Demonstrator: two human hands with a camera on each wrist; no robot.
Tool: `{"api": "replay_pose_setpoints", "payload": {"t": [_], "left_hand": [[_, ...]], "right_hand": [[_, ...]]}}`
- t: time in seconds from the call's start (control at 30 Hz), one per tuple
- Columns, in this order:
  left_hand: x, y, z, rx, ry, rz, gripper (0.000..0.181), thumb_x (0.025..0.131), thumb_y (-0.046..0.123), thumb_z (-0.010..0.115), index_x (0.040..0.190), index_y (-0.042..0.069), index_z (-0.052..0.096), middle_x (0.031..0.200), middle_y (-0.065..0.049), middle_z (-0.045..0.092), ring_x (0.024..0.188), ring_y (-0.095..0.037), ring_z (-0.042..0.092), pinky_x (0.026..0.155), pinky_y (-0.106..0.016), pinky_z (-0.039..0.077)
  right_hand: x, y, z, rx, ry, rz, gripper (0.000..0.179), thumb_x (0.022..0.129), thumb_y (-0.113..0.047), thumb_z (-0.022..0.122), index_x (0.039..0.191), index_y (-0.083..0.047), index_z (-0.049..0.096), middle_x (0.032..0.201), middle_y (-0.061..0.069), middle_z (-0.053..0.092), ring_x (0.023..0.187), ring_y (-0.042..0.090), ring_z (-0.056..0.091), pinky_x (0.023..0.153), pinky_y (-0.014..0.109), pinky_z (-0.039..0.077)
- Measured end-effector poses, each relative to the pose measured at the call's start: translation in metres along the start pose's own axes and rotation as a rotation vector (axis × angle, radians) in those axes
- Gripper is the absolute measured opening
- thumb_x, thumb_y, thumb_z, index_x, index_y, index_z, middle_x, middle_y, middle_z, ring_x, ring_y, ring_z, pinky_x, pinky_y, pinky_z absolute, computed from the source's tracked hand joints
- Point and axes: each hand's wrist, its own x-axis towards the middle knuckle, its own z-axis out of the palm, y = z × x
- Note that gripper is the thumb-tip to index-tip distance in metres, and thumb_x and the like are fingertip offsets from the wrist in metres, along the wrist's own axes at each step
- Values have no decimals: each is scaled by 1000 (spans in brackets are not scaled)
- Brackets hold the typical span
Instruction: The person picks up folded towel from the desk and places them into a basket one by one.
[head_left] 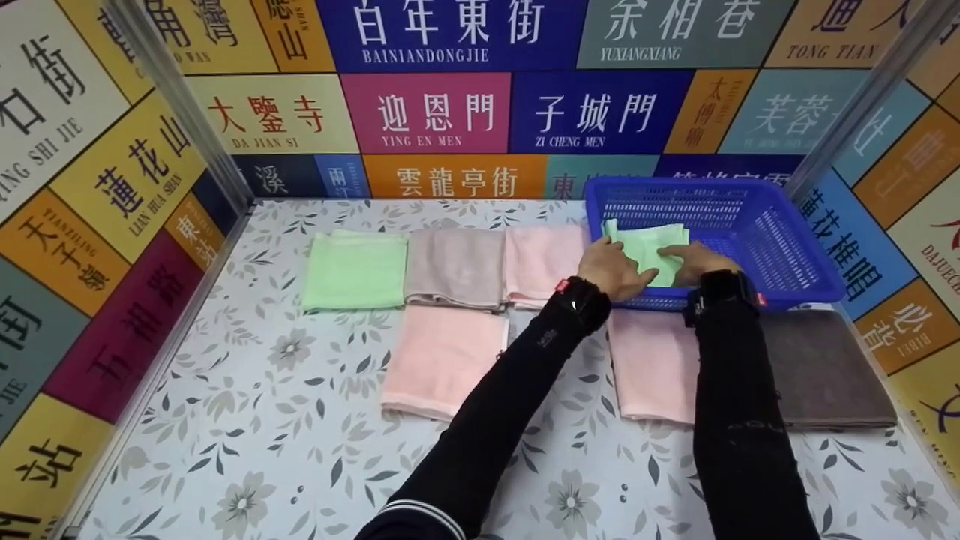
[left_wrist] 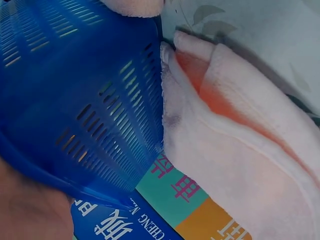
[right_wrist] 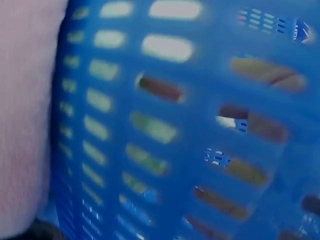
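A light green folded towel (head_left: 646, 251) lies inside the blue plastic basket (head_left: 795, 259), against its left end. My left hand (head_left: 613, 268) reaches over the basket's near left corner, with thumb and forefinger stretched out over the towel. From the right, my right hand (head_left: 701, 262) reaches over the front rim, and its forefinger touches the towel's right part. In the left wrist view, part of the left hand (left_wrist: 32, 205) shows beside the basket's rim. Fingers (right_wrist: 260, 125) show through the basket's slots in the right wrist view.
Left of the basket, a row holds a pink towel (head_left: 544, 262), a greyish towel (head_left: 455, 266) and another green towel (head_left: 356, 270). Nearer lie two pink towels (head_left: 446, 360) (head_left: 652, 367) and a dark brown towel (head_left: 832, 367). Printed panels (head_left: 435, 112) wall the flowered tabletop.
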Motion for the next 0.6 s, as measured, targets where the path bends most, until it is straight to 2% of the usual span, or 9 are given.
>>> {"api": "replay_pose_setpoints", "payload": {"t": [0.07,0.17,0.3,0.4,0.6], "left_hand": [[0,1,-1,3,-17,-8,71,106,64,8,145,36,60,149,20,57,153,-2,30,124,-24,15],[-1,2,-3,-5,-37,-26,72,105,67,8,144,36,61,149,20,56,153,0,29,125,-23,13],[-3,4,-3,-12,-60,-31,68,106,64,9,147,38,57,151,21,53,154,0,27,126,-22,10],[-2,4,-4,3,-82,-19,65,107,60,9,151,38,51,155,23,49,155,0,24,126,-22,7],[1,2,-3,60,-90,0,67,107,60,6,153,38,49,156,23,46,156,-1,22,128,-25,6]], "right_hand": [[-1,1,-1,4,-2,25,79,92,3,61,163,-8,26,163,41,1,147,59,18,109,68,41],[-2,2,0,23,-8,55,79,95,1,62,163,-10,24,164,40,3,149,59,15,113,68,37],[-4,0,2,49,-13,90,75,97,0,56,164,-12,23,165,37,5,139,52,30,98,52,47],[-7,-3,3,54,-17,116,75,96,0,51,164,-13,23,166,36,6,126,47,34,86,45,42],[-10,-7,1,48,-32,129,78,96,-2,56,164,-16,21,165,38,4,129,46,31,90,45,42]]}}
